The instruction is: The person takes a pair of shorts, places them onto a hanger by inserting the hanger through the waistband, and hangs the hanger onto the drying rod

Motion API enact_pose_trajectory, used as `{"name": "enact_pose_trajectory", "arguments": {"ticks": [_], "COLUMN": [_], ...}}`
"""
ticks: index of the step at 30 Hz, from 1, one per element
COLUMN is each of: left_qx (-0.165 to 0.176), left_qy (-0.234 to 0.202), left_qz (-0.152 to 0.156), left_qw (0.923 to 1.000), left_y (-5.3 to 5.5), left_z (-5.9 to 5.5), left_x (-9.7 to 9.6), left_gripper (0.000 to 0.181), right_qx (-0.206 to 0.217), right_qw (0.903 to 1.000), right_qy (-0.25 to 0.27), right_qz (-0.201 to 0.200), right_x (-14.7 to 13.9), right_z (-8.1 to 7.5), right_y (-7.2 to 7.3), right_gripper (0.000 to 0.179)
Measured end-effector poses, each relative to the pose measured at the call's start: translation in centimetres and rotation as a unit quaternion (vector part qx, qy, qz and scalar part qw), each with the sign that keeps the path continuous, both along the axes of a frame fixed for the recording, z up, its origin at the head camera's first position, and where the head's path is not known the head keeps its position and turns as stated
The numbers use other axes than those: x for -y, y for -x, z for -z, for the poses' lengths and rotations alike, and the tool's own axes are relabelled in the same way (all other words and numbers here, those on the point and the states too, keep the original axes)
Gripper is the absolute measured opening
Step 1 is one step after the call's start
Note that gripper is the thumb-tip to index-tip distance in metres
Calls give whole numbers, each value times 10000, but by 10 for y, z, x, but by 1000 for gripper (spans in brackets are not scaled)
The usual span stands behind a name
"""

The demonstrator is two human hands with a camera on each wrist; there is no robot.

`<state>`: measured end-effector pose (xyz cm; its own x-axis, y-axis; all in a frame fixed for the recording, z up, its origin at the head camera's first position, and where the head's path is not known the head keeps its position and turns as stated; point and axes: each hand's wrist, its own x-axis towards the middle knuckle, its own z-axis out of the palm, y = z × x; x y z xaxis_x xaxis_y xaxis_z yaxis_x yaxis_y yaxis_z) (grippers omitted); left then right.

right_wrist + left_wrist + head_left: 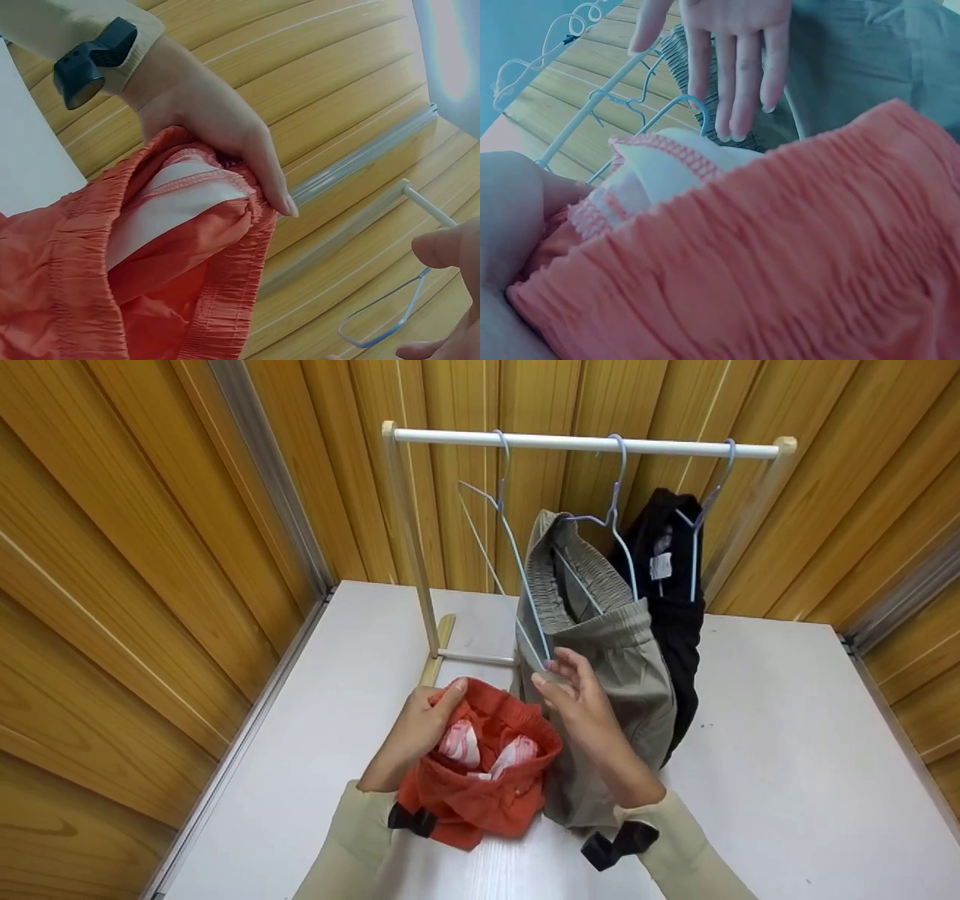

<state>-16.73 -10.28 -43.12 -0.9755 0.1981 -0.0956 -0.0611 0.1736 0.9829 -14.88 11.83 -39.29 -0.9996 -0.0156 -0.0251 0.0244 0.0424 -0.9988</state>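
Observation:
Red shorts [487, 806] with a gathered elastic waistband hang from my left hand [414, 729], whose thumb and fingers pinch the waistband's left side. The waist opening faces up and shows white-and-pink lining. My right hand [589, 716], fingers extended and apart, is beside the lower end of a bare light-blue wire hanger [513, 541]. In the left wrist view the right hand [739, 45] holds nothing. The right wrist view shows a gap between that hand [454, 292] and the hanger's end [367, 343]; the other fingers of my left hand are hidden by the cloth.
A white rod [559, 441] on a wooden stand carries the hangers. Grey-green pants [600, 660] hang right of the bare hanger, and a black garment [679, 637] hangs behind them. The white tabletop [787, 735] is bounded by wood-panelled walls [150, 510].

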Motion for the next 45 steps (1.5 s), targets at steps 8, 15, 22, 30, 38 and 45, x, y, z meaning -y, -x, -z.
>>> {"name": "enact_pose_trajectory", "arguments": {"ticks": [8, 15, 22, 30, 38, 45], "left_qx": [-19, -146, -34, -28, 89, 12], "left_qy": [-13, -12, -137, -140, -133, -77], "left_qz": [-8, -99, -67, -51, -76, -174], "left_qw": [10000, 9998, 9999, 9999, 9998, 9998], "left_y": [-2, -2, -2, -3, -3, -3], "left_z": [-1, 3, 3, 2, 3, 5], "left_x": [3, 3, 4, 5, 5, 5], "left_gripper": [48, 49, 48, 46, 48, 48], "right_qx": [188, 355, 468, 325, 119, -219], "right_qw": [9983, 9966, 9970, 9974, 9978, 9946], "right_qy": [553, 745, 563, 60, -95, -536], "right_qz": [-68, -60, 231, 641, 644, 864], "right_x": [8, 15, 21, 24, 25, 26], "right_z": [-5, -4, -8, -12, -13, -14], "right_y": [20, 36, 50, 59, 59, 59], "right_gripper": [61, 59, 51, 36, 42, 41]}}
